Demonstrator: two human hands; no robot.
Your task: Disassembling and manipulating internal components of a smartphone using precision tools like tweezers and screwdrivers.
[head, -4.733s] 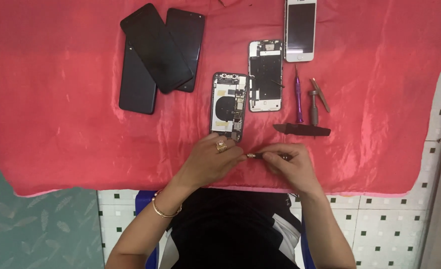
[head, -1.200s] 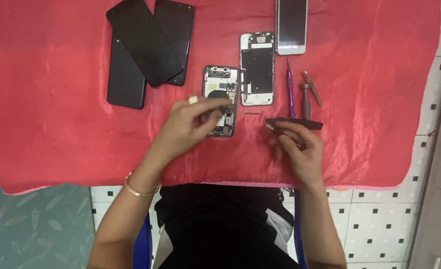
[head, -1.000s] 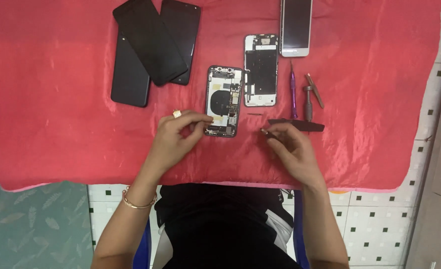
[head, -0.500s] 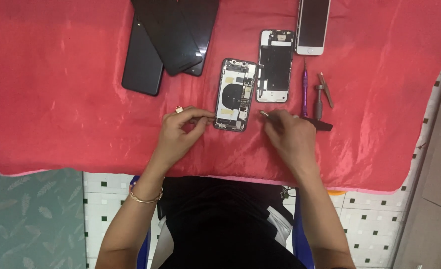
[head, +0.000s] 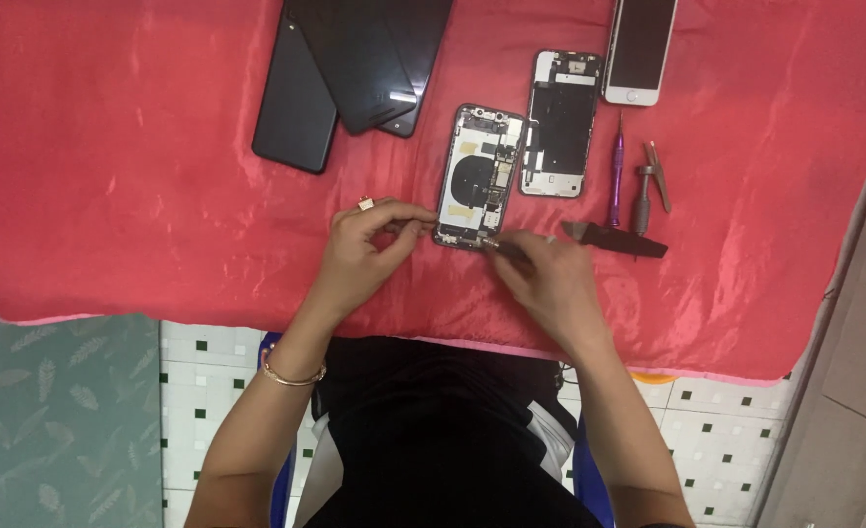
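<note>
Head view is looking straight down on a worktop draped in a shiny red cloth (head: 110,196), where an opened phone body with its dark frame, pale shields and round black coil exposed (head: 480,176) is lying just beyond both hands. Its long axis is running away from the person, tilted slightly, and its near short edge is the end both hands are meeting.

The left hand (head: 364,249) is coming in from the phone's left, fingers drawn together and touching the near left corner of the frame, seemingly steadying it; whether something small is pinched there is too fine to tell. The right hand (head: 540,279) is sitting below and right of that same edge, fingers closed on a thin dark tool (head: 503,248) whose tip is pointing up-left into the phone's bottom end. The two hands are about equally near, the left at the side, the right at the end.

Just beside the phone on its right, a second stripped phone frame, silvery with a black middle (head: 560,122), is lying parallel to it. Further right are a purple-handled screwdriver (head: 616,181), a small grey metal tool (head: 641,196) and a flat dark wedge-shaped pry tool (head: 614,239). A white phone, screen up (head: 640,49), is resting at the top, and black screen panels (head: 355,68) are overlapping at the upper left.
</note>
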